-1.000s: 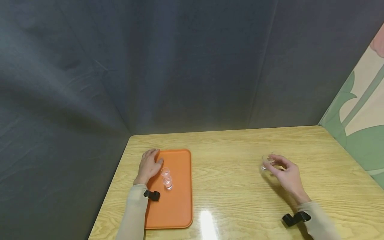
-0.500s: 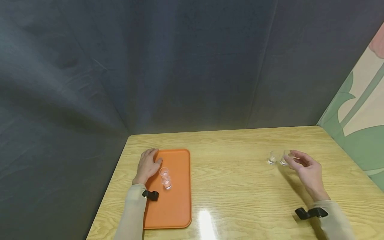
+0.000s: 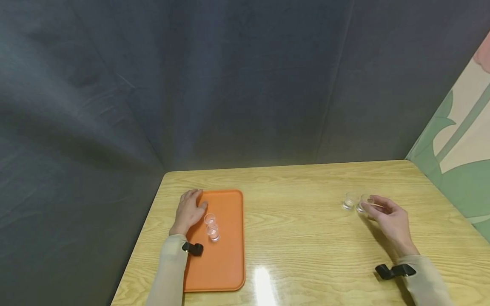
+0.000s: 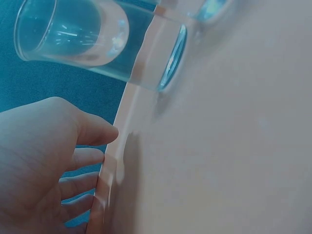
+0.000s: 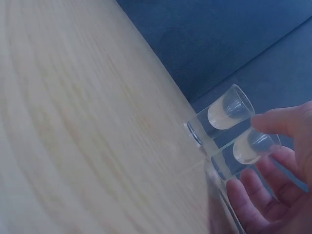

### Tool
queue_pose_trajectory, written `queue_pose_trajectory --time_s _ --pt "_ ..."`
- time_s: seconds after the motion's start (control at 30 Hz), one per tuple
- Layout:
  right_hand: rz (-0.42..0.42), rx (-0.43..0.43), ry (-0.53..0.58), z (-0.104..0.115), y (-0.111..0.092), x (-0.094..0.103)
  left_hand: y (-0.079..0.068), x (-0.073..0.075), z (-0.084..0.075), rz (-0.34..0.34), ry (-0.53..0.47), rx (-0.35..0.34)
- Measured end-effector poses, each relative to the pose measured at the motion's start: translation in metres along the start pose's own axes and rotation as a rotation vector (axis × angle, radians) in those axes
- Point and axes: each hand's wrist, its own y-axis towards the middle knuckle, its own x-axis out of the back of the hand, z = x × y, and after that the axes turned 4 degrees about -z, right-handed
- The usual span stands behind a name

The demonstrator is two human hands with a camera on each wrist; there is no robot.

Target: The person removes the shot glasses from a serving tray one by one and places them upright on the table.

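In the head view, my right hand (image 3: 392, 221) pinches a clear shot glass (image 3: 361, 207) near its rim, between thumb and finger. The glass stands upright, its base at the tabletop. Just left of it is a second shot glass (image 3: 348, 202); the right wrist view has this other glass (image 5: 226, 114) close beside the held one. My left hand (image 3: 187, 212) rests on the left rim of an orange tray (image 3: 218, 267), fingers relaxed, holding nothing. On that tray, near my left thumb, are a shot glass (image 3: 209, 219) and another shot glass (image 3: 213, 233) close in front of it.
The wooden table (image 3: 294, 238) spreads between tray and right hand. A dark curtain (image 3: 245, 93) hangs behind its back edge and along the left. At the right is a panel (image 3: 467, 148) with a leaf pattern.
My right hand has carried its shot glass rightward, from the left of the second glass to its right side, then moved slightly down toward the table. My left hand stays on the tray.
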Motion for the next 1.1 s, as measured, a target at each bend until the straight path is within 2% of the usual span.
queue_pose_trajectory --time_s 0.63,0.83,1.1 --pt "-0.009 0.008 -0.086 -0.007 -0.001 -0.006 0.001 0.001 0.001 0.005 0.007 -0.001" --pt "0.011 0.026 -0.112 -0.002 -0.002 -0.004 0.000 -0.001 0.001 -0.005 0.003 -0.002" --pt "-0.025 0.064 -0.056 0.009 -0.003 -0.001 -0.001 -0.001 0.001 -0.009 -0.006 0.000"
